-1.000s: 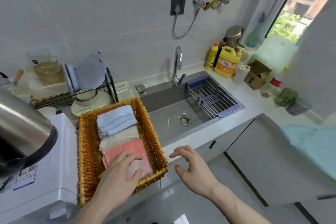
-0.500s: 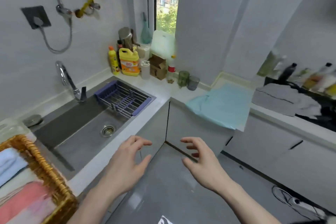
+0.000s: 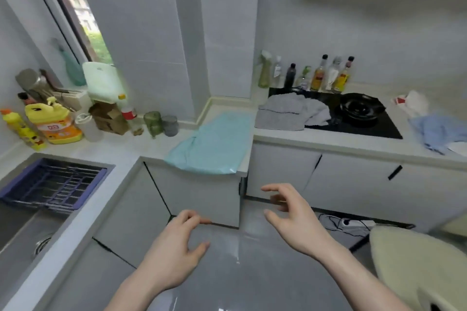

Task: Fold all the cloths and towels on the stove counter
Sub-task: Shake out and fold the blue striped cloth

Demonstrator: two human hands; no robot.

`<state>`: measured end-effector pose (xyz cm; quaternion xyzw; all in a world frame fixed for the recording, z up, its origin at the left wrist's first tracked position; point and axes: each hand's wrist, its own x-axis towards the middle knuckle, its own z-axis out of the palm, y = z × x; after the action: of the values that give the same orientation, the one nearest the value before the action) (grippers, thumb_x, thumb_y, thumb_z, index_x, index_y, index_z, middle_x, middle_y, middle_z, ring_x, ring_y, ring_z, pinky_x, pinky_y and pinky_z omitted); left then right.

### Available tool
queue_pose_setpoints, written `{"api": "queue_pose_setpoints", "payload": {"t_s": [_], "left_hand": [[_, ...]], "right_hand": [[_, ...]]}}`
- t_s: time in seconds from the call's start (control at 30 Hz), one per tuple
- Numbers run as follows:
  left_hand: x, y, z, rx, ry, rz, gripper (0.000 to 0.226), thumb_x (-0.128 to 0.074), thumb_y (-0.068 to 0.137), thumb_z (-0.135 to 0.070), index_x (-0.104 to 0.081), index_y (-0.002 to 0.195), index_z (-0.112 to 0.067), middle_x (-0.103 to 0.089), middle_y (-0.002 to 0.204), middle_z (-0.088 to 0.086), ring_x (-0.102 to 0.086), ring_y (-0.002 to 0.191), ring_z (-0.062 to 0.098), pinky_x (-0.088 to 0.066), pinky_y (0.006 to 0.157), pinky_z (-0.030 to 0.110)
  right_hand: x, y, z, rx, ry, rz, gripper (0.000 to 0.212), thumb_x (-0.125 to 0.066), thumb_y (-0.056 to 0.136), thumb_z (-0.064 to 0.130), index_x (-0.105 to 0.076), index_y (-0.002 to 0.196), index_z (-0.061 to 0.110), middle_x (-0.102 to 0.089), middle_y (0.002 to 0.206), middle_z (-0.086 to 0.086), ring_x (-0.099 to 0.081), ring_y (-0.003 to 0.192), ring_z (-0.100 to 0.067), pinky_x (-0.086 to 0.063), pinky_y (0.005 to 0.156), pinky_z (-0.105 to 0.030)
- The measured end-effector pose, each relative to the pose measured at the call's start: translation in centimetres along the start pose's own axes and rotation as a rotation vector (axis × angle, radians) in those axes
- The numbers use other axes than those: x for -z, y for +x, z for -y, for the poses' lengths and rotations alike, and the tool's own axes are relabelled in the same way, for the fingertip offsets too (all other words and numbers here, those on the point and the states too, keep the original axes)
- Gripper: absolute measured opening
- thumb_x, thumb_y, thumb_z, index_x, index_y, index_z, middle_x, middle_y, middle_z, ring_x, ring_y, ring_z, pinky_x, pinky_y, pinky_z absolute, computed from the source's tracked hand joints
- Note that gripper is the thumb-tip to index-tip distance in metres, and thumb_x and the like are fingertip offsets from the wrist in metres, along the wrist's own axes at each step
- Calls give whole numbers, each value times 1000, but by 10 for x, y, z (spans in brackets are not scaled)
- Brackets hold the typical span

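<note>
The stove counter [image 3: 353,146] is carrying a teal cloth [image 3: 214,145] lying flat at the corner, a gray towel [image 3: 285,113] bunching over the stove's left edge, and a blue cloth [image 3: 439,131] crumpling at the right. The left hand [image 3: 174,255] and right hand [image 3: 295,219] are hovering above the floor, fingers loosely curling and holding nothing.

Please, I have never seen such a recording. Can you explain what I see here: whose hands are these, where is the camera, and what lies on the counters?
There is no machine: a person wears one camera on the head, looking forward and down. The left hand and right hand hang over the floor, fingers loosely curled, holding nothing. On the counter lies a teal cloth. A grey towel lies partly on the black stove, beside a dark pan. A blue cloth lies crumpled at the right. All three look unfolded.
</note>
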<state>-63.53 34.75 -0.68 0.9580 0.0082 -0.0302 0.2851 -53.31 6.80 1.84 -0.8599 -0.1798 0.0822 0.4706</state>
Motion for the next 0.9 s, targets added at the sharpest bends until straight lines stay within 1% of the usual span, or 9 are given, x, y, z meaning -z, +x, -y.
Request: {"api": "queue_pose_setpoints", "payload": {"t_s": [0.07,0.2,0.3,0.43,0.47,0.57,0.67,0.77,0.9], "left_hand": [[-7,30,-18,-40,18,35,36,-63,90,-49,-53,124,-49,-42,124,-32,-53,104,-1,-45,96,22],[-25,102,-53,-128,19,92,36,-65,90,-47,-53,123,-49,-43,126,-31,-56,104,-2,-46,94,23],[-45,160,-79,-209,-10,116,35,-68,90,-42,-56,123,-47,-42,124,-33,-50,113,-5,-42,97,20],[-68,235,-118,-284,-45,147,35,-67,90,-44,-57,123,-46,-40,124,-35,-54,99,-7,-45,94,20],[-72,252,-127,-297,-46,161,35,-66,90,-45,-56,124,-47,-39,125,-36,-54,100,-7,-46,92,20],[-82,305,-150,-351,-56,181,35,-65,91,-46,-55,124,-47,-38,127,-36,-50,111,-7,-46,95,22],[-90,360,-176,-396,-47,217,38,-67,91,-40,-56,127,-43,-42,131,-30,-51,116,-2,-42,97,20],[-98,404,-208,-424,-14,265,38,-65,92,-40,-55,129,-42,-41,132,-28,-55,110,-1,-44,98,24],[-115,448,-250,-475,-49,303,36,-65,92,-41,-56,126,-43,-40,128,-30,-54,105,-4,-43,98,20]], "right_hand": [[28,-2,-20,-45,5,-66,43,-67,90,17,-57,121,45,-51,126,27,-55,116,4,-45,98,-16],[75,-2,-57,-130,1,-171,41,-67,90,17,-57,119,45,-51,125,26,-54,116,3,-41,93,-9],[105,7,-85,-189,-19,-236,40,-68,90,18,-58,118,44,-51,124,25,-53,116,2,-41,91,-11],[146,33,-121,-246,-51,-294,41,-69,89,19,-58,117,46,-50,124,24,-54,115,-1,-45,93,-17],[157,41,-128,-263,-51,-305,41,-69,89,19,-58,117,47,-51,124,24,-55,115,-1,-46,93,-17],[190,66,-146,-299,-58,-340,42,-69,89,18,-58,117,48,-51,126,25,-55,116,1,-46,92,-18],[222,92,-163,-315,-46,-405,44,-68,89,15,-58,117,48,-51,127,26,-53,117,2,-47,91,-20],[249,106,-183,-369,-5,-456,42,-68,90,15,-59,116,46,-51,126,28,-53,117,3,-48,91,-21],[283,114,-211,-405,39,-492,43,-70,91,16,-59,116,48,-51,127,29,-53,116,5,-48,90,-17]]}}
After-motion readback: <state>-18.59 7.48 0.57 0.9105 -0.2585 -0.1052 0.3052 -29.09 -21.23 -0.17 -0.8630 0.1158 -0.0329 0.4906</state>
